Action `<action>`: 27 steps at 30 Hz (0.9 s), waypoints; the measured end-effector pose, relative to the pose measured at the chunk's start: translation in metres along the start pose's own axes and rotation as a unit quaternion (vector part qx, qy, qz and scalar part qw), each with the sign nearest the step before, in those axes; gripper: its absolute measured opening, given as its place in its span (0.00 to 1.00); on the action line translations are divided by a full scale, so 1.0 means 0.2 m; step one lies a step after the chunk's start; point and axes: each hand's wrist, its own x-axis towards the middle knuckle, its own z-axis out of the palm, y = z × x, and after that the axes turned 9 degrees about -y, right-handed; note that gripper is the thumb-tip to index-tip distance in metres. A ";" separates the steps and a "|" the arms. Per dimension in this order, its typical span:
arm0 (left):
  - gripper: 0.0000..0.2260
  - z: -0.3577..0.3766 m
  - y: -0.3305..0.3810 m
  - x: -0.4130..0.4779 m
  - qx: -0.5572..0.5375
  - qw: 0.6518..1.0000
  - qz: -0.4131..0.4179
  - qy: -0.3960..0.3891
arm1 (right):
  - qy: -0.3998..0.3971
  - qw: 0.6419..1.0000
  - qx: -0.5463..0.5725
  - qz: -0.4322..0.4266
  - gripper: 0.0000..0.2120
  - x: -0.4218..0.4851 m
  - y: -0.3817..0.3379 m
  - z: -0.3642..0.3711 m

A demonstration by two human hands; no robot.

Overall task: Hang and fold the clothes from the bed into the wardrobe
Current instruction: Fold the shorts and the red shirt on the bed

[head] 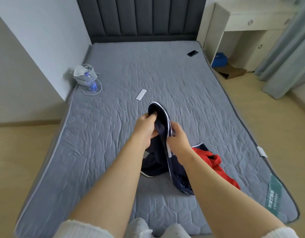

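While both hands (144, 127) (178, 140) grip the navy garment (161, 121), the grey quilted mattress (165, 74) lies bare-sheeted.

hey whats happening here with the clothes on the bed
A person stands at the foot of a grey quilted mattress and holds up a navy garment with white trim. The left hand and the right hand both grip its upper edge, while the lower part trails on the mattress. A red garment lies crumpled just beside it, not yet picked up. A plastic water bottle, a white remote and a dark phone lie farther up the mattress.
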 end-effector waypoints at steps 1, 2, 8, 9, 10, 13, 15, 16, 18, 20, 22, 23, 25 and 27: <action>0.05 0.00 0.02 0.00 -0.017 1.000 -0.001 -0.019 | -0.013 1.000 -0.023 0.016 0.27 0.00 0.02 0.01; 0.05 0.00 0.05 -0.01 -0.042 0.999 -0.003 -0.035 | -0.015 0.999 -0.038 0.028 0.27 0.00 0.02 0.03; 0.09 -0.05 0.11 -0.02 -0.174 0.984 0.016 -0.039 | 0.098 0.994 -0.004 0.039 0.08 0.05 -0.03 0.00; 0.11 -0.06 0.10 -0.01 -0.133 0.990 0.025 -0.033 | 0.116 0.992 0.035 0.037 0.08 0.06 -0.05 0.00; 0.15 -0.07 0.08 0.00 -0.077 0.996 0.024 -0.028 | 0.135 0.987 0.083 0.035 0.09 0.06 -0.07 0.00; 0.23 -0.09 0.01 -0.02 0.077 0.995 -0.009 -0.056 | 0.181 0.953 0.243 0.020 0.06 0.06 -0.17 -0.03; 0.23 -0.08 -0.04 -0.05 0.097 0.987 -0.003 -0.132 | 0.199 0.910 0.364 0.004 0.06 0.07 -0.24 -0.08; 0.22 -0.08 -0.07 -0.05 0.103 0.981 0.018 -0.164 | 0.201 0.887 0.416 -0.005 0.07 0.07 -0.28 -0.10; 0.21 -0.07 -0.11 -0.04 0.142 0.970 0.054 -0.189 | 0.182 0.856 0.483 -0.010 0.10 0.08 -0.33 -0.14; 0.13 -0.06 -0.11 -0.03 0.179 0.972 0.056 -0.144 | 0.150 0.842 0.518 -0.007 0.09 0.07 -0.37 -0.15; 0.07 -0.05 -0.08 -0.03 0.157 0.980 0.059 -0.107 | 0.126 0.839 0.530 -0.001 0.12 0.06 -0.39 -0.14; 0.07 -0.05 -0.06 -0.02 0.112 0.988 0.057 -0.091 | 0.115 0.837 0.535 -0.001 0.13 0.06 -0.39 -0.13; 0.06 -0.05 0.00 -0.01 0.012 0.997 0.052 -0.059 | 0.079 0.833 0.548 -0.008 0.14 0.05 -0.38 -0.12; 0.06 -0.04 0.06 -0.01 -0.032 0.997 0.058 -0.049 | 0.040 0.850 0.526 -0.013 0.12 0.05 -0.35 -0.11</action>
